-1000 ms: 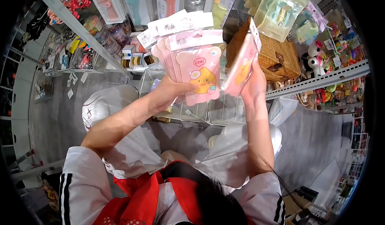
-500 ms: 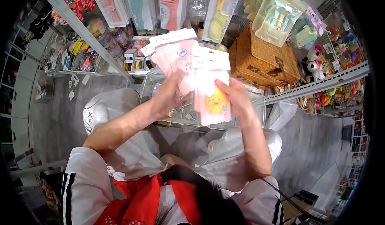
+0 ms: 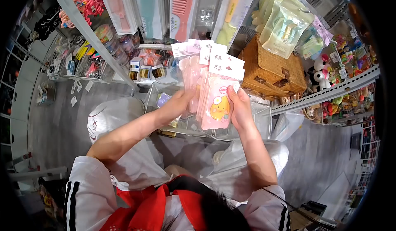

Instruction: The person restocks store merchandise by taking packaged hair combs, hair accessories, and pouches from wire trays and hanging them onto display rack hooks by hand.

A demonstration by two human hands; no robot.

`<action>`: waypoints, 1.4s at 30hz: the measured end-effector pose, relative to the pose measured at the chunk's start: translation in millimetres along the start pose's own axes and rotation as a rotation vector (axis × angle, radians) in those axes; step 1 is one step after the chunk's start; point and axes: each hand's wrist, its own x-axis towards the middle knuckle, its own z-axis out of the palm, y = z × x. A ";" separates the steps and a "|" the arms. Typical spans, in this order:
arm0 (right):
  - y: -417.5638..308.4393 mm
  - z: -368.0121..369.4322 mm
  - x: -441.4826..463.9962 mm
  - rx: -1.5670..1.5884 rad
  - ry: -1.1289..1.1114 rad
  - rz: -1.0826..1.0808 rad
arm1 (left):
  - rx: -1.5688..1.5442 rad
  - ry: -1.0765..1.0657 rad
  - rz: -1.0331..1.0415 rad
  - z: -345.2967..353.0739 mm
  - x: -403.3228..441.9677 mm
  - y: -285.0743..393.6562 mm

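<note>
The front pink packet point(image 3: 218, 107) is directly beside the right hand point(image 3: 242, 109), nearer to it than to the left hand point(image 3: 178, 103), its long axis running away from the body with the header card tilted slightly rightward. The right fingers pinch its right edge, thumb on the front; the left fingers grip the overlapping pink packets point(image 3: 191, 76) on the left, their tips partly hidden.

Both hands point(image 3: 239, 103) hold pink packets point(image 3: 220, 105).
</note>
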 end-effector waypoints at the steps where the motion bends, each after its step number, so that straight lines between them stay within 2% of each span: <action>1: -4.0 -0.1 0.0 -0.016 0.005 0.016 | -0.031 0.000 0.009 2.0 -0.5 3.2; 3: -15.9 -2.4 0.3 0.010 0.123 -0.041 | -0.096 0.005 0.025 6.3 -6.3 13.7; 6: -25.3 -14.8 5.9 0.083 0.177 -0.131 | 0.117 0.126 0.063 3.4 -7.4 35.4; 9: -31.5 -8.3 1.5 0.142 0.110 -0.017 | 0.207 0.183 0.089 0.9 -4.1 35.5; 12: -18.3 -1.2 -0.7 0.060 0.049 -0.024 | 0.416 0.171 0.116 6.5 -5.5 23.7; 18: -9.7 5.7 -8.5 0.038 0.060 -0.009 | 0.161 0.174 0.044 5.4 -6.8 26.0; 21: -20.5 -7.1 -3.6 0.081 0.108 -0.089 | 0.337 0.210 0.127 0.8 -2.4 26.7; 23: -26.9 -15.9 -0.6 0.190 0.126 -0.101 | 0.467 0.200 0.257 -1.6 -1.1 25.9; 27: -20.8 -16.2 -6.5 0.219 0.094 -0.027 | 0.740 0.151 0.445 0.1 0.2 13.7; 33: 15.0 -5.2 -29.0 0.225 0.059 0.078 | 0.515 -0.084 0.226 8.7 -3.3 -20.9; 35: 16.2 -4.2 -36.3 0.205 0.051 0.041 | 0.532 -0.131 0.129 14.1 -8.9 -28.0; 40: 23.5 -9.9 -57.9 0.062 0.023 -0.023 | 0.286 -0.079 -0.007 29.8 -13.2 -36.2; 42: 33.4 -9.3 -69.3 -0.048 -0.008 -0.107 | 0.442 -0.172 0.056 28.4 -16.0 -44.6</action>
